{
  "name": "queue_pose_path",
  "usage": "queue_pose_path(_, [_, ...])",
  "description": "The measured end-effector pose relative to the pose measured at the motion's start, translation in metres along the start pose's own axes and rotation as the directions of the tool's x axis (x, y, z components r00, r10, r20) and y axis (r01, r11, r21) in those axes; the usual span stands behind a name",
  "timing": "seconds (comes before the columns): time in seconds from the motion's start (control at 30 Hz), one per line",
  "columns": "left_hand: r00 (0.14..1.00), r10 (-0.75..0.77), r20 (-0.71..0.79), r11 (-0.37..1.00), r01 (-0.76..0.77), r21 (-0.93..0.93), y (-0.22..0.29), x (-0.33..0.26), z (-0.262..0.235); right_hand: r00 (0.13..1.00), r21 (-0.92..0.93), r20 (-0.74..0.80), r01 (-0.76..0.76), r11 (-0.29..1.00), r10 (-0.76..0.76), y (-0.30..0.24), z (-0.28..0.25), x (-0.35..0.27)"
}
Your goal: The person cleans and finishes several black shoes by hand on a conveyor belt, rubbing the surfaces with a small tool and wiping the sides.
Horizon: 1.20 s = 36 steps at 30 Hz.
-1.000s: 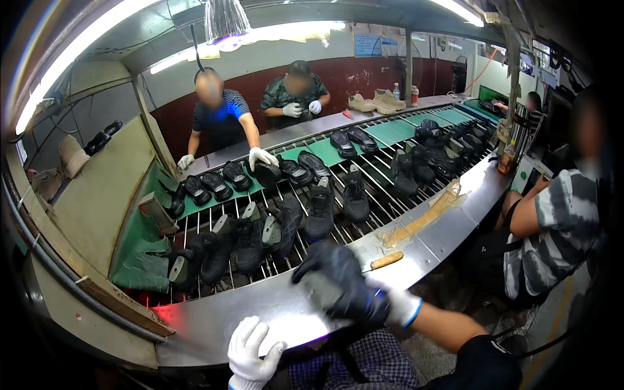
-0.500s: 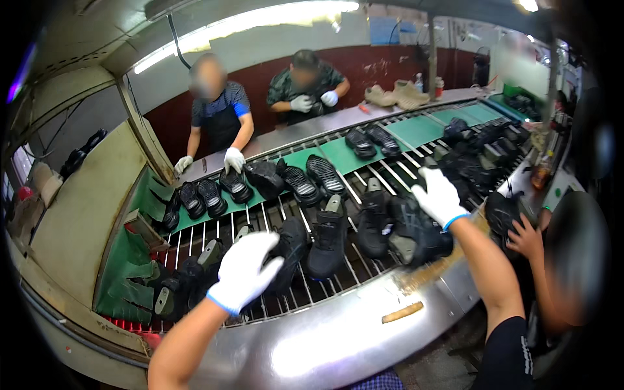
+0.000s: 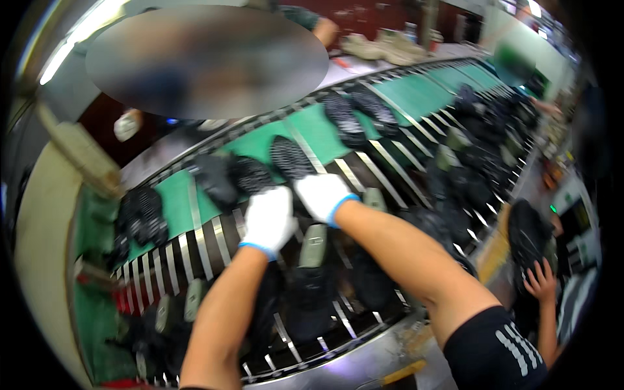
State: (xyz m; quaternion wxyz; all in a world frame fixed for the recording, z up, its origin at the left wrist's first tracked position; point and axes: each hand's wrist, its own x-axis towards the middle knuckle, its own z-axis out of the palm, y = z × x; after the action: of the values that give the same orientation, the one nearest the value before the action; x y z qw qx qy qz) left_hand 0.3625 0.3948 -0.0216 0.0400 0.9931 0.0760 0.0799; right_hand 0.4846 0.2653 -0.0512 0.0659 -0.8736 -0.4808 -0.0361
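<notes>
White-gloved hands (image 3: 269,216) — near black soles (image 3: 289,156) (ridged)

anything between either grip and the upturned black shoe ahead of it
Nothing visible: the left grip overlaps the near end of one shoe, the right grip that of the shoe beside it; blur hides contact.

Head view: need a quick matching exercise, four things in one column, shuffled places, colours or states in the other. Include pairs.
Things
1. Left hand and right hand
2. Black shoe at the right hand's fingers
3. Flat panels along the conveyor
4. Tan shoes

Places, colours, states
A. Green
B. On the far ledge
C. In white gloves with blue cuffs
D. Treaded sole facing up

Pairs
1-C, 2-D, 3-A, 4-B
</notes>
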Motion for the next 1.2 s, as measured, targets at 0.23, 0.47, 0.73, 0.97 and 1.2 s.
queue_pose_path(0.23, [0.77, -0.472, -0.43, 0.583, -0.094, -0.807, -0.031, -0.029, -0.125, 0.937, 0.405, -0.333, 0.046, 0.913, 0.101, -0.009, -0.07, -0.047])
queue_pose_path(0.47, [0.677, -0.248, -0.693, 0.876, -0.149, -0.459, 0.028, -0.314, -0.187, 0.807, 0.427, -0.589, 0.278, 0.861, 0.032, -0.107, -0.143, -0.25])
queue_pose_path(0.73, [0.923, -0.156, -0.352, 0.982, 0.183, 0.042, 0.08, -0.671, -0.135, 0.742, 0.453, -0.35, 0.668, 0.59, -0.572, -0.331, -0.042, -0.456])
queue_pose_path(0.97, [0.78, -0.295, -0.552, 0.952, 0.29, -0.099, 0.109, -0.732, -0.107, 0.987, 0.568, -0.014, 0.142, 0.811, -0.162, -0.301, -0.097, -0.429])
queue_pose_path(1.2, [0.831, -0.353, -0.429, 0.896, 0.169, -0.41, 0.134, -0.694, -0.073, 0.925, -0.186, -0.293, -0.301, 0.935, 0.24, -0.11, -0.019, -0.332])
